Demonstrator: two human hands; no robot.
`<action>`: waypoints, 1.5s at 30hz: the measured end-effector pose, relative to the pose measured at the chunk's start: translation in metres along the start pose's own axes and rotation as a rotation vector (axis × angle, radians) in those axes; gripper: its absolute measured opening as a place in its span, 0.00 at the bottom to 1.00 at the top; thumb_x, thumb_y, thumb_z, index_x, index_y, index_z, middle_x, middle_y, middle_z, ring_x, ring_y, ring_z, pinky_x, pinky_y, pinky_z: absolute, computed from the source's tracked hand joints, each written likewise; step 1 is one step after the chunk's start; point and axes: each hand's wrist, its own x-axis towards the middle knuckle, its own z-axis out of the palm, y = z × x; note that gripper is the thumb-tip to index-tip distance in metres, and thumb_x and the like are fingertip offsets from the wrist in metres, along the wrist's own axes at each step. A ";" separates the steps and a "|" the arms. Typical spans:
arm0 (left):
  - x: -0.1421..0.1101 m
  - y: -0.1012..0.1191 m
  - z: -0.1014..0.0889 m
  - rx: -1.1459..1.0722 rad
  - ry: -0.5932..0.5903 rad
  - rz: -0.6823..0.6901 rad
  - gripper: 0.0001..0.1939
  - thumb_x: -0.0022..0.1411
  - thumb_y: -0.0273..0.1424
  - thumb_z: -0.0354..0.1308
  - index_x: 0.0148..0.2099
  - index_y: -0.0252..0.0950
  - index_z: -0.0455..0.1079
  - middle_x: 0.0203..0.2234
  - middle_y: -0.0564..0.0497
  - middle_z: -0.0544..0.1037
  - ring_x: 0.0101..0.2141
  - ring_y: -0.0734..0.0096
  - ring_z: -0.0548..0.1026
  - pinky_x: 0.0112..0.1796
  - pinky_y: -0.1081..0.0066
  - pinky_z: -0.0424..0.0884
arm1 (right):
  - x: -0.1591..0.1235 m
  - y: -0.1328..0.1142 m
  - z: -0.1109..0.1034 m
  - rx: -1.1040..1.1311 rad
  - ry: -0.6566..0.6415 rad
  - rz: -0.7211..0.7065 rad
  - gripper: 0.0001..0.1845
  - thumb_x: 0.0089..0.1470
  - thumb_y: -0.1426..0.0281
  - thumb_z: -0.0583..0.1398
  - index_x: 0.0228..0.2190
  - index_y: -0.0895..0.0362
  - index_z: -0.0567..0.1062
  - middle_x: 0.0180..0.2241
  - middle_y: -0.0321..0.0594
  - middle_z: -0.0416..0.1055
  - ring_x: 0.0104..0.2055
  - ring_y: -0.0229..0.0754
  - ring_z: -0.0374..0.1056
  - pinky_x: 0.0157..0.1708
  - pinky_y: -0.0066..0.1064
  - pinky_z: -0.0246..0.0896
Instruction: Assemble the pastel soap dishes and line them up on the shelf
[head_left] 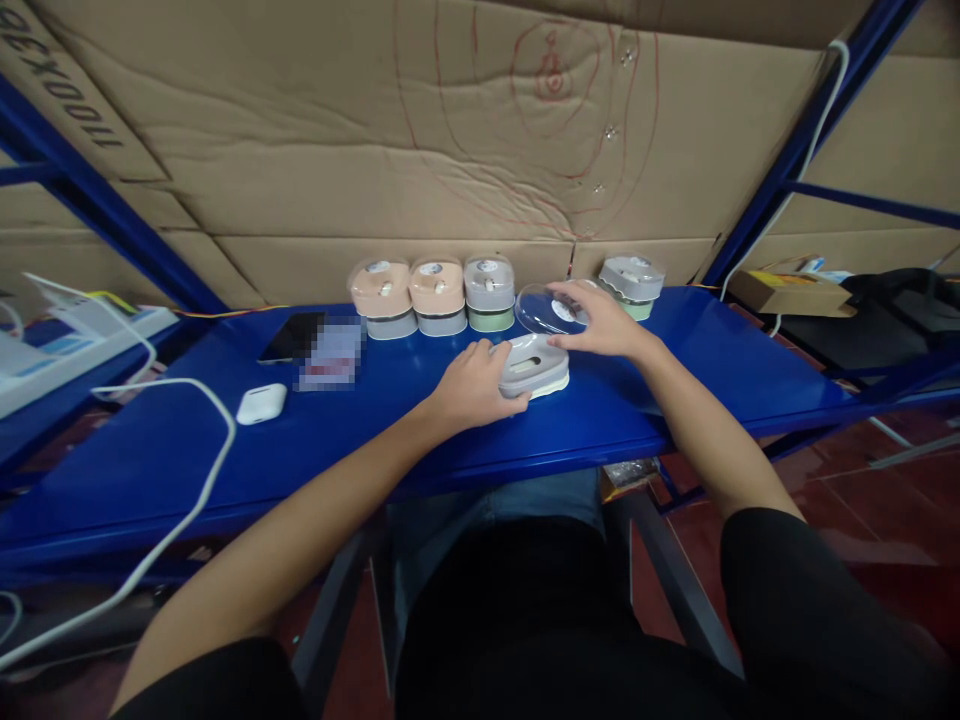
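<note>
My left hand (pixel 480 388) is wrapped round the left side of a grey oval container (pixel 546 378) on the blue table. The container has an elongated opening in its top and a pale base; its left end is partly hidden by my fingers. My right hand (pixel 604 322) grips a clear oval lid (pixel 531 308) with a round label, tilted just above and behind the container. Thumb and fingers are bent round the lid's right side, covering part of it.
Along the back stand two peach-topped containers (pixel 381 290), a grey-and-green one (pixel 490 292) and another (pixel 634 285) at right. A white earbud case (pixel 262 403), a dark phone (pixel 291 337) and a white cable (pixel 214 470) lie left on the blue table (pixel 585 432). Cardboard (pixel 315 120) backs it.
</note>
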 end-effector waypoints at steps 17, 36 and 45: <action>0.013 -0.033 0.006 -0.441 -0.054 0.019 0.63 0.55 0.42 0.78 0.85 0.35 0.54 0.81 0.27 0.65 0.79 0.27 0.66 0.78 0.36 0.65 | -0.002 -0.007 0.000 0.115 -0.245 -0.034 0.50 0.52 0.43 0.76 0.70 0.51 0.80 0.63 0.52 0.83 0.57 0.62 0.78 0.61 0.57 0.76; 0.017 -0.043 0.014 -0.571 -0.064 0.007 0.68 0.51 0.45 0.86 0.85 0.42 0.56 0.77 0.29 0.72 0.76 0.24 0.72 0.74 0.30 0.70 | -0.004 -0.021 0.000 0.143 -0.323 -0.157 0.47 0.54 0.44 0.78 0.70 0.46 0.80 0.63 0.47 0.82 0.62 0.63 0.77 0.66 0.57 0.72; 0.017 -0.041 0.016 -0.659 -0.072 -0.009 0.73 0.48 0.45 0.88 0.86 0.39 0.53 0.76 0.28 0.74 0.76 0.26 0.73 0.75 0.30 0.69 | -0.003 -0.040 0.016 0.103 -0.288 -0.198 0.49 0.57 0.45 0.76 0.74 0.46 0.78 0.65 0.49 0.78 0.66 0.65 0.74 0.70 0.57 0.69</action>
